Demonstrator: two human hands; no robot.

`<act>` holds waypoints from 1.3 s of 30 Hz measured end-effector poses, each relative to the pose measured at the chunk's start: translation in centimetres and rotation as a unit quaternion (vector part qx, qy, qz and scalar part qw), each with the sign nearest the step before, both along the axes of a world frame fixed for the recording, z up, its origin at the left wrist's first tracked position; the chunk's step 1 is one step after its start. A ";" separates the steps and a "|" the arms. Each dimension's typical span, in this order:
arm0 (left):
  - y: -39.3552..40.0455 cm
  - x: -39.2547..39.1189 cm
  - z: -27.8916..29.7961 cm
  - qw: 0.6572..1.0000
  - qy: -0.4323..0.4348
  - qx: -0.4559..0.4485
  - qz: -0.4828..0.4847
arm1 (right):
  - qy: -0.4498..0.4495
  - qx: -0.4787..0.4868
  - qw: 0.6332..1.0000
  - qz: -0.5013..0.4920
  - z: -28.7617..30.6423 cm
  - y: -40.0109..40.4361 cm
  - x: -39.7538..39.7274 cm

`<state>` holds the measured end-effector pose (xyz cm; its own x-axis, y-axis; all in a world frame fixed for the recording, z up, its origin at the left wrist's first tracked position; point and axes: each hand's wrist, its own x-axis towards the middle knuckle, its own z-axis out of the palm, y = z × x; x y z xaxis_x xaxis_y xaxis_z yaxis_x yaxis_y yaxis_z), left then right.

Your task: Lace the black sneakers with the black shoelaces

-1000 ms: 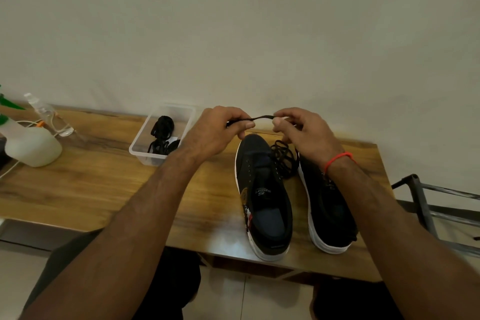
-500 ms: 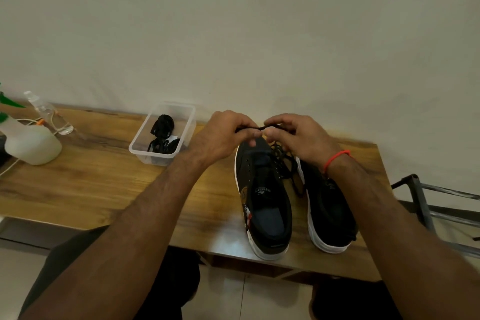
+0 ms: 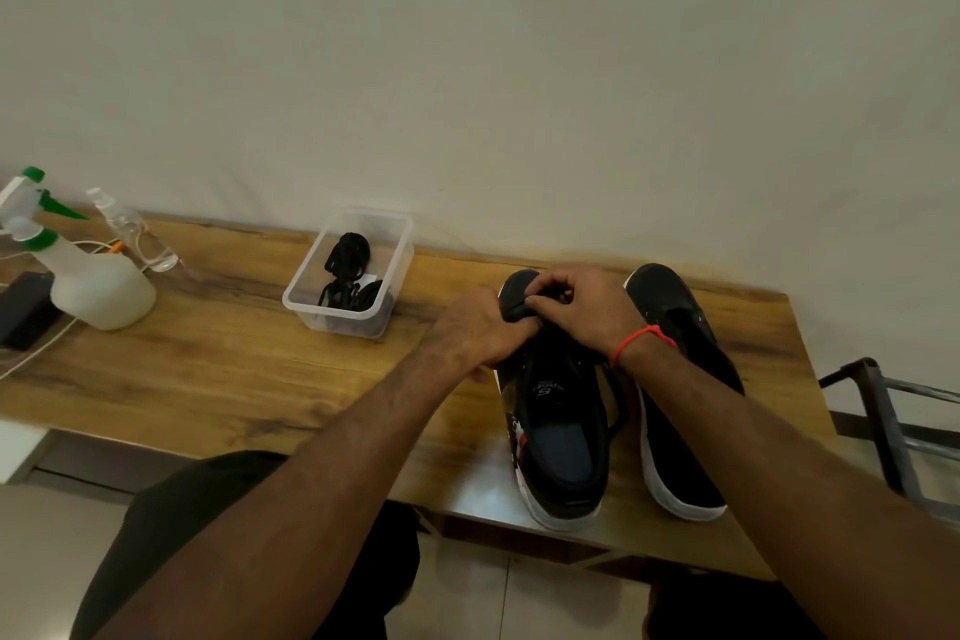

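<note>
A wooden table [image 3: 223,369] stands against a plain wall, with two black sneakers [image 3: 558,411] at lower right of the frame, long axes running toe-up toward the wall. Both hands meet over the left sneaker's toe end: the left hand [image 3: 480,327] grips its side, while the right hand [image 3: 582,307], directly above the eyelets, has its fingers curled, seemingly pinching a black shoelace [image 3: 618,411] that trails down beside the shoe.

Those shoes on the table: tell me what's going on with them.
A person is lacing a pair of black sneakers on a wooden table. Both hands, left hand and right hand, work at the toe end of the left sneaker, apparently pinching a black shoelace. The right sneaker sits beside it. More laces wait in a clear plastic tub.
</note>
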<state>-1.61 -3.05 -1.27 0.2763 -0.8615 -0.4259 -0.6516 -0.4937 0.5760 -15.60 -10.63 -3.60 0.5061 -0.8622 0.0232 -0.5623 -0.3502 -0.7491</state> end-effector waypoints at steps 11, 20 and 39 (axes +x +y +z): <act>0.2 2.1 0.5 0.967 0.234 0.043 0.093 | 0.046 0.004 0.999 0.019 -1.7 0.7 0.0; -0.1 2.3 0.2 0.965 0.239 0.045 0.096 | 0.033 0.003 0.999 0.030 -1.7 1.1 0.1; -0.1 2.4 -0.2 0.958 0.269 0.040 0.093 | 0.054 0.018 0.998 0.031 -1.3 1.2 0.3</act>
<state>0.78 -3.11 -1.44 0.1438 -0.7768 -0.6132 -0.1666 -0.6298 0.7587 -15.31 -9.45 -4.87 0.5560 -0.8287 -0.0645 -0.6186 -0.3608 -0.6979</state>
